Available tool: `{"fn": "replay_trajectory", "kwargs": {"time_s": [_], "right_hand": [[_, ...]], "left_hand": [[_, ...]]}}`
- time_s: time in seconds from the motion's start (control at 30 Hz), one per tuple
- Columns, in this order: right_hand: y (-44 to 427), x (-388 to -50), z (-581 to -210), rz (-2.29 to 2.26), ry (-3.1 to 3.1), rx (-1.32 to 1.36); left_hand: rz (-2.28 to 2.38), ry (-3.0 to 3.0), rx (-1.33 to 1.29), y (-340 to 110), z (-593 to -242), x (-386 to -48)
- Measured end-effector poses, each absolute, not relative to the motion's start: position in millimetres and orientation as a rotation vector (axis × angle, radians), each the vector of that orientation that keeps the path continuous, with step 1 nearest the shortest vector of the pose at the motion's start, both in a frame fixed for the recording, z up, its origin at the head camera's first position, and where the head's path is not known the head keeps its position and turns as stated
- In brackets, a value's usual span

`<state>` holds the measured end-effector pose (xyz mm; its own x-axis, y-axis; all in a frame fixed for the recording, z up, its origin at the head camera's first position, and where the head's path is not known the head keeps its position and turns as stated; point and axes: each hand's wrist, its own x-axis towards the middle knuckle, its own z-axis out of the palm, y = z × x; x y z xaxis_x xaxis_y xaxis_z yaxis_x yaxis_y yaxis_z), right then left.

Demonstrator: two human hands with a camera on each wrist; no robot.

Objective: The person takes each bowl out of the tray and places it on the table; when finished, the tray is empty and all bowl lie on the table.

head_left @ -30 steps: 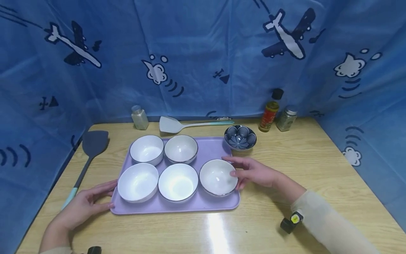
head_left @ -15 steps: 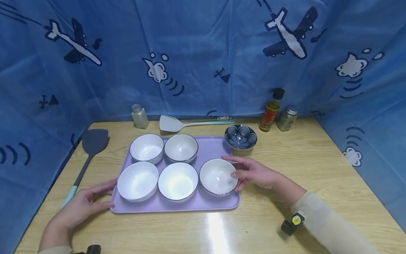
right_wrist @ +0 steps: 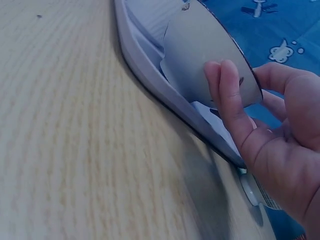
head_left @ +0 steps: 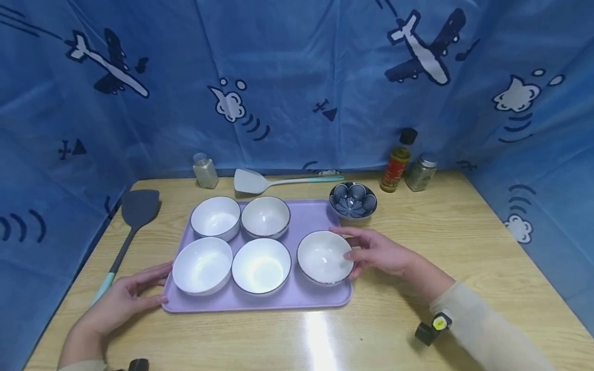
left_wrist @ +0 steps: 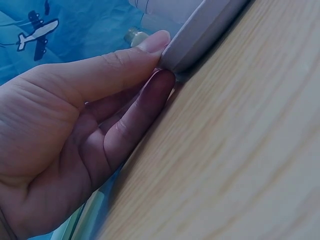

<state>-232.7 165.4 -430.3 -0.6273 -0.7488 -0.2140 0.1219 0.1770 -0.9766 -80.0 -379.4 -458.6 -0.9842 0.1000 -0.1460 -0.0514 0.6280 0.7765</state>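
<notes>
My right hand (head_left: 378, 251) grips a white bowl with a dark rim (head_left: 323, 257), thumb at the rim and fingers round its outer right side. In the right wrist view that bowl (right_wrist: 197, 55) is at the tray's right side; whether its base touches the tray is hard to tell. My left hand (head_left: 121, 299) pinches the left edge of the lilac tray (head_left: 308, 299); in the left wrist view the thumb lies on the tray's rim (left_wrist: 192, 37) with fingers beneath. Several more white bowls stand on the tray, including a front middle one (head_left: 262, 266) and a front left one (head_left: 202, 266).
A dark blue patterned bowl (head_left: 352, 201) sits by the tray's back right corner. Behind lie a white spatula (head_left: 250, 181), a glass shaker (head_left: 205, 171), an oil bottle (head_left: 395, 167) and a spice jar (head_left: 421, 174). A grey spatula (head_left: 139, 208) lies left. Blue cloth (head_left: 287, 77) hangs behind.
My right hand and the bowl in it have shifted slightly right, widening the gap to the front middle bowl. The left hand and the tray stay in place.
</notes>
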Motion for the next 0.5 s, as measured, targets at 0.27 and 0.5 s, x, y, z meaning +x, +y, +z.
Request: {"fn": "replay_trajectory", "kwargs": {"time_s": [0.27,0.5], "right_hand": [[183.4,-235.2,-422.6,-1.574,1.807,-0.6],[202.9,-240.0,-412.4,-1.552,1.901,-0.581]], "left_hand": [[1.277,2.684,0.024,-378.3,-461.0,-79.5],[1.26,2.682,-0.004,-378.8,-458.4,-78.5]]}}
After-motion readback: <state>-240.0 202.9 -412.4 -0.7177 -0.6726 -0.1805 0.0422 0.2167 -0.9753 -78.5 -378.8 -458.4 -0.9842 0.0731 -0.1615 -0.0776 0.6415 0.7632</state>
